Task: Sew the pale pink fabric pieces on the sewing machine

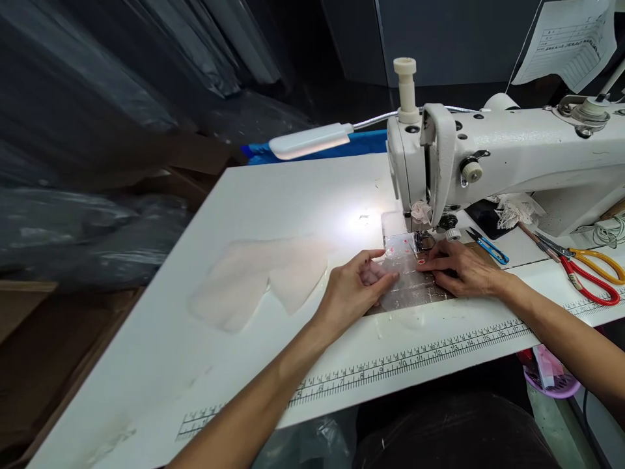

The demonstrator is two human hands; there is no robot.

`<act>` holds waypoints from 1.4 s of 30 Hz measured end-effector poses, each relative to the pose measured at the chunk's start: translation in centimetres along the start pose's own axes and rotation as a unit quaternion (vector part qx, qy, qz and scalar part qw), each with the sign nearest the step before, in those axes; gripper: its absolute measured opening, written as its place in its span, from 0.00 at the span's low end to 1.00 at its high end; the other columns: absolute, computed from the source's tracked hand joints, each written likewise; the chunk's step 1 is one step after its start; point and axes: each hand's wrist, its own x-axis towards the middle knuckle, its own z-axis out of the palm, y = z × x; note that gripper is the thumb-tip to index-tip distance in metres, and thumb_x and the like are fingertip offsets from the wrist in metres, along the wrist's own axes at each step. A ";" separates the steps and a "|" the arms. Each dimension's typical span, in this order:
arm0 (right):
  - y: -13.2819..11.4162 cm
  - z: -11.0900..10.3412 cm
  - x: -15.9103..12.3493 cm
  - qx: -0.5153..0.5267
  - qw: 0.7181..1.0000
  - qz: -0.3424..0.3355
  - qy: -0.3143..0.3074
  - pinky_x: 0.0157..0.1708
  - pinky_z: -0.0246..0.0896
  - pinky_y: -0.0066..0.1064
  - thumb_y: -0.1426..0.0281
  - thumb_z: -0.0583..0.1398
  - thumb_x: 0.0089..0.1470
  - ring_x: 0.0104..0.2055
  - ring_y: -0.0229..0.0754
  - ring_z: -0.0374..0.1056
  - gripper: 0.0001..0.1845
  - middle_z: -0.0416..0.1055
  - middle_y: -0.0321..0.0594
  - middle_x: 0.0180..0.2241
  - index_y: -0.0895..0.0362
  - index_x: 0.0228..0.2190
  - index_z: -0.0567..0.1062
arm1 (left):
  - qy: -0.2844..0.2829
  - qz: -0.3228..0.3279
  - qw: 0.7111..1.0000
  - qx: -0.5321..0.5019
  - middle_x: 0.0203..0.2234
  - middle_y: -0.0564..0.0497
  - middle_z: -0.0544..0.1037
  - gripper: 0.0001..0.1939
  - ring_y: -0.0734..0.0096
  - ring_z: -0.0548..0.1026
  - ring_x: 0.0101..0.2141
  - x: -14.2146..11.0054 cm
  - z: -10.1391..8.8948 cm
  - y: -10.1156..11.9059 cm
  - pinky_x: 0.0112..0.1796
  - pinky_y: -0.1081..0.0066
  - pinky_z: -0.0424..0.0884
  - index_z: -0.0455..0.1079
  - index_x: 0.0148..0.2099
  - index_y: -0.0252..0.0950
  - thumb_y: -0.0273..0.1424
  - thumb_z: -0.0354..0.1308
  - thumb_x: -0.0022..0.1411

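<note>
A white sewing machine [517, 143] stands on the right of the table, its presser foot [422, 241] low over a shiny metal plate [405, 286] with small red marks. My left hand [354, 286] is left of the foot, thumb and forefinger curled around a bunch of thin pinkish fabric [372, 272]. My right hand [456, 268] rests just right of the foot, its fingertips pressed together near a small red spot; what they hold is too small to make out. Left of my hands, a sheer pale cut piece of fabric [263, 273] lies flat.
Blue thread snips [488, 246], red-handled scissors [588, 281] and yellow-handled scissors [598, 260] lie right of my right hand. A lamp [312, 140] reaches over the white table [166, 365]. A printed ruler [405, 365] runs along the front edge. A purple basket [556, 384] sits below.
</note>
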 end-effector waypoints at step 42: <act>-0.5 0.3 -0.2 0.000 0.999 0.054 0.006 0.49 0.67 0.44 0.76 0.54 0.60 0.47 0.45 0.66 0.20 0.69 0.46 0.45 0.52 0.49 0.78 | 0.024 0.073 0.996 0.051 0.24 0.54 0.78 0.24 0.72 0.71 0.23 1.2 -0.4 -1.5 0.29 0.70 0.72 0.73 0.48 0.37 0.46 0.62 0.53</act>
